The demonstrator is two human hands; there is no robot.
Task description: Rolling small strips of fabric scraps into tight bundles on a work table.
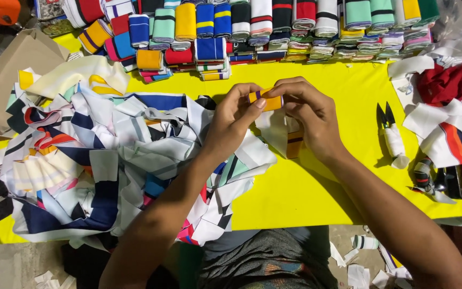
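Fabric roll (266,100), orange with a dark stripe, sits pinched between both hands above the yellow table (306,198), its loose white strip (274,131) hanging down to the cloth. Biggest nearby is the heap of striped scraps (108,160) at left, then the rows of finished rolls (274,27) along the far edge. Left hand (233,120) and right hand (308,115) both have fingers closed on the roll; snips (391,134) lie well apart at right.

Table cover (316,198): matt yellow cloth, smooth. Loose heap (108,160) at left: soft woven strips, matt, crumpled. Rolled bands (252,24) at far edge: ribbed knit cloth, striped. Small roll (267,100) between both hands: matt orange knit. Snips (389,128) at right: dark metal blades, handle wrapped in white cloth. Cardboard (12,75) far left: plain brown, matt.
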